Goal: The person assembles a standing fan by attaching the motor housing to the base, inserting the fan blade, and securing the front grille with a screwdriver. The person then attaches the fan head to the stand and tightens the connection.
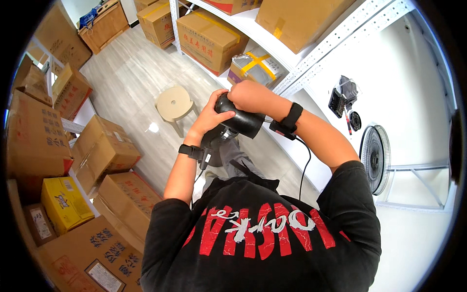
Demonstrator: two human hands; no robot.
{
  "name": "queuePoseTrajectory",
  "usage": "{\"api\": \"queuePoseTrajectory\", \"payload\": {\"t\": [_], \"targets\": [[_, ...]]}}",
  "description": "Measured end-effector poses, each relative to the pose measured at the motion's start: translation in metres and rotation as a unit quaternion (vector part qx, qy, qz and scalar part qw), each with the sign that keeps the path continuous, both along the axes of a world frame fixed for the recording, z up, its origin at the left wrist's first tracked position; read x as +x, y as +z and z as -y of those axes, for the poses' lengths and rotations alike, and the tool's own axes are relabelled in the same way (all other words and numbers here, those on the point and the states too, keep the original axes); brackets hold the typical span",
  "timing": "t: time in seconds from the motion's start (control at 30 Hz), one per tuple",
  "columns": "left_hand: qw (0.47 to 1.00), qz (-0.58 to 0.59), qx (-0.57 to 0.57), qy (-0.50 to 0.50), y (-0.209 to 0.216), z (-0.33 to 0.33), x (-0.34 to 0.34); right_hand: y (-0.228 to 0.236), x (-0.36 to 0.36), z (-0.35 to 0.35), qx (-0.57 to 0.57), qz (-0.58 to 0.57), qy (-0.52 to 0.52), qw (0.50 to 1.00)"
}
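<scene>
In front of my body stands a black rounded housing (245, 123), which looks like a fan's motor cover, on a stand whose dark round base (214, 146) shows partly below. My left hand (210, 118) grips its left side, thumb across the front and fingers over the top. My right hand (250, 96) is closed in a fist against its upper side; whatever lies inside those fingers is hidden. A thin metal shaft (267, 120) sticks out at the housing's right end, near my right wrist. Both wrists wear black straps with small cabled devices.
A beige stool (174, 103) stands on the floor ahead. On the white surface at right lie a round fan grille (375, 159), a red-handled tool (348, 124), a black ring (356, 120) and a black case (336, 103). Cardboard boxes (104, 151) crowd the left; shelving (311, 68) holds more.
</scene>
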State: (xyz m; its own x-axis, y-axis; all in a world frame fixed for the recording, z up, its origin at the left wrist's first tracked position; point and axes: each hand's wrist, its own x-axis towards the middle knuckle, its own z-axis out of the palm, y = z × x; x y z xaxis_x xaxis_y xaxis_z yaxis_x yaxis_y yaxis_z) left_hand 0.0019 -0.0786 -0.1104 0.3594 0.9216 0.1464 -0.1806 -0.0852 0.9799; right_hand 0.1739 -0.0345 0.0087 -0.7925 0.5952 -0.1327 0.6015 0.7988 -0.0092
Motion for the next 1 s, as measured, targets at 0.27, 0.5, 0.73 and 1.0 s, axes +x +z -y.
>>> {"api": "queuePoseTrajectory", "payload": {"t": [0.27,0.5,0.73,1.0], "targets": [[1.0,0.005,-0.023,-0.004,0.006,0.006,-0.003,0.005,0.009,-0.008,-0.058,-0.046,0.01,0.997],[0.997,-0.078,-0.015,-0.007,0.023,0.011,-0.003,0.01,-0.007,0.0,-0.152,-0.008,-0.086,0.985],[0.995,-0.063,0.054,0.049,0.004,0.008,-0.003,0.003,-0.005,-0.017,-0.246,-0.038,-0.158,0.956],[0.994,-0.061,-0.067,0.061,0.034,0.027,0.004,-0.001,0.001,-0.02,-0.258,-0.05,-0.197,0.944]]}}
